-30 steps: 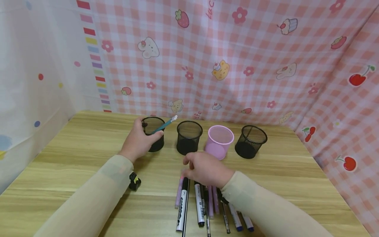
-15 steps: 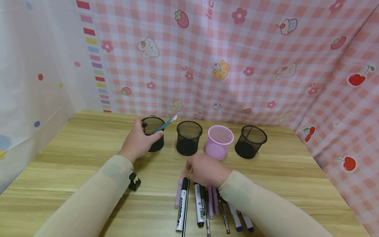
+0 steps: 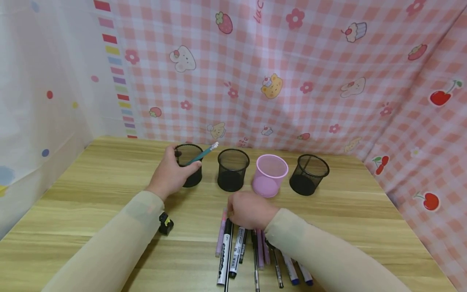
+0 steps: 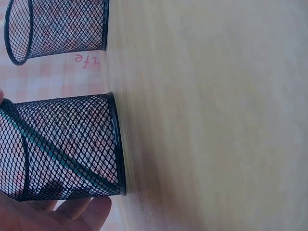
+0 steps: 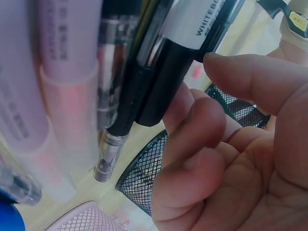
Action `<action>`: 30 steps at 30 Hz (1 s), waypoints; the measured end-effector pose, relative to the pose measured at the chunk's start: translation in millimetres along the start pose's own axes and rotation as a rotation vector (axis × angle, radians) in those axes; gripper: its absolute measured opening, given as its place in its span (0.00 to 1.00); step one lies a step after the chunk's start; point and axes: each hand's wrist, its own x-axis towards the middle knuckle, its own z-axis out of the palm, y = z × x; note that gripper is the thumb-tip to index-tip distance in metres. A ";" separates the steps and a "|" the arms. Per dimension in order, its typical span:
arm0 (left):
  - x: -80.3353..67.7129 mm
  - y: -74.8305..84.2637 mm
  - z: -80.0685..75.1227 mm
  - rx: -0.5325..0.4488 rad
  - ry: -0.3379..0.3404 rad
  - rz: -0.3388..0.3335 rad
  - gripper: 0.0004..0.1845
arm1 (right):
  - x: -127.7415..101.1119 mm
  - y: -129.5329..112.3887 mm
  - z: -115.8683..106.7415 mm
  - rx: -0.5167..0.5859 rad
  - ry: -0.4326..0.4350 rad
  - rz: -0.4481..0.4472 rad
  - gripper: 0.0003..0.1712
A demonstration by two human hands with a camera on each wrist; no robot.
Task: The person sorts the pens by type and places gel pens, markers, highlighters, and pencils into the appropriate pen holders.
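My left hand point(image 3: 169, 172) grips the side of the leftmost black mesh pen cup point(image 3: 194, 178). A teal pencil point(image 3: 204, 154) leans in that cup, its white eraser end above the rim; the mesh shows it slanting to the base in the left wrist view. Over the top ends of a row of pens, my right hand point(image 3: 251, 209) has curled fingers, with thumb and fingers closed at a black-capped whiteboard marker point(image 5: 166, 77). Just left of it lie another black-capped marker point(image 3: 224, 255) and a pink-purple highlighter point(image 3: 220, 239).
Another black mesh cup point(image 3: 233, 174), a pink mesh cup point(image 3: 270, 182) and a black mesh cup point(image 3: 304, 184) stand in line along the back. Purple highlighters point(image 3: 260, 251), clear pens point(image 3: 277, 269) and blue-ended markers point(image 3: 292, 271) lie near the right forearm. A checked cloth point(image 3: 233, 81) hangs behind.
My right hand has lowered and its fingers have drawn in. The lower end of the whiteboard marker under it has swung left, along with a pen beside it. My left hand has stayed put.
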 end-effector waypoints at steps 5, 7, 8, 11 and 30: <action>1.0 0.1 0.2 0.000 0.002 0.002 0.56 | 0.8 -1.7 -1.1 -0.015 -0.014 0.011 0.02; 0.9 0.4 0.4 -0.004 0.001 0.002 0.56 | 1.4 -2.5 -1.0 -0.023 -0.020 0.016 0.02; 0.9 0.3 0.5 -0.006 0.002 0.002 0.56 | 1.9 -2.8 -0.8 -0.027 -0.025 0.016 0.01; 0.4 0.2 0.8 -0.007 0.000 0.003 0.56 | 3.6 -3.4 0.3 -0.035 -0.036 0.017 0.02; -1.6 1.5 -0.2 0.001 0.001 0.004 0.57 | 5.1 -4.6 4.5 -0.083 -0.017 0.026 0.14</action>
